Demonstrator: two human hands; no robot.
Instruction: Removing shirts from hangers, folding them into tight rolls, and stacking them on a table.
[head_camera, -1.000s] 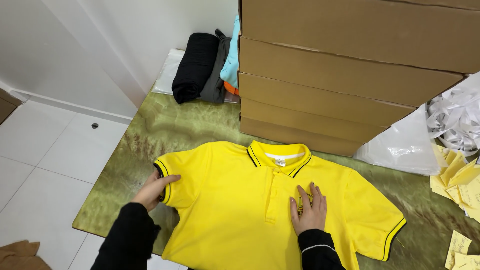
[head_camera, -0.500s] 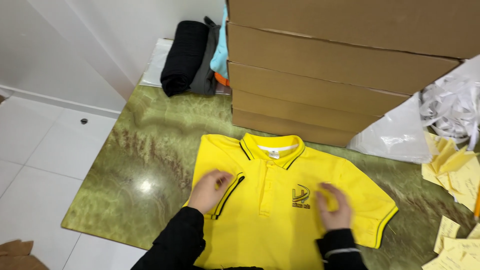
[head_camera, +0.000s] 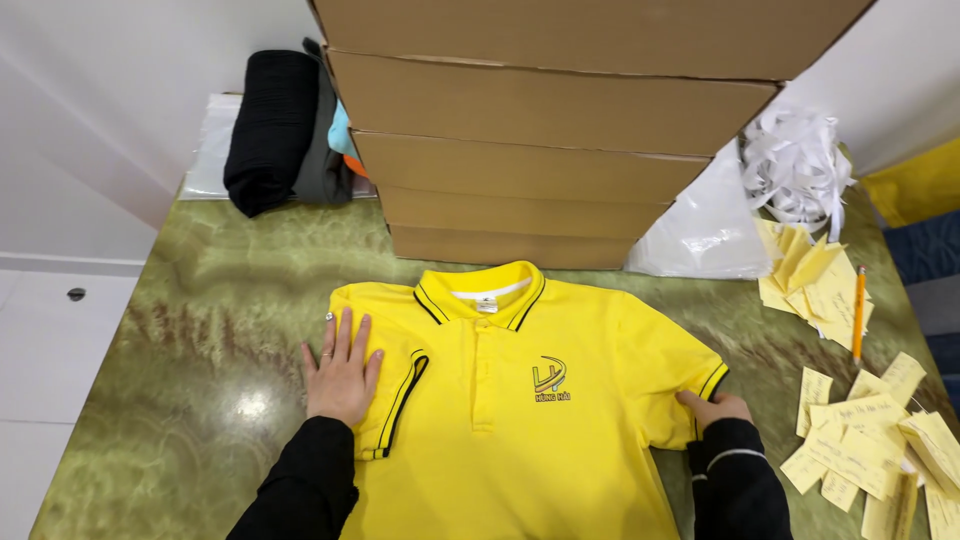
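Here my left hand lay flat and open, pressing the folded-in sleeve of the yellow polo shirt, while my right hand pinched the other sleeve's hem. Keeping that fold pinned flat and its edge straight seemed wise. The shirt lay mid-surface, its length running from the near edge to the collar by the cardboard boxes.
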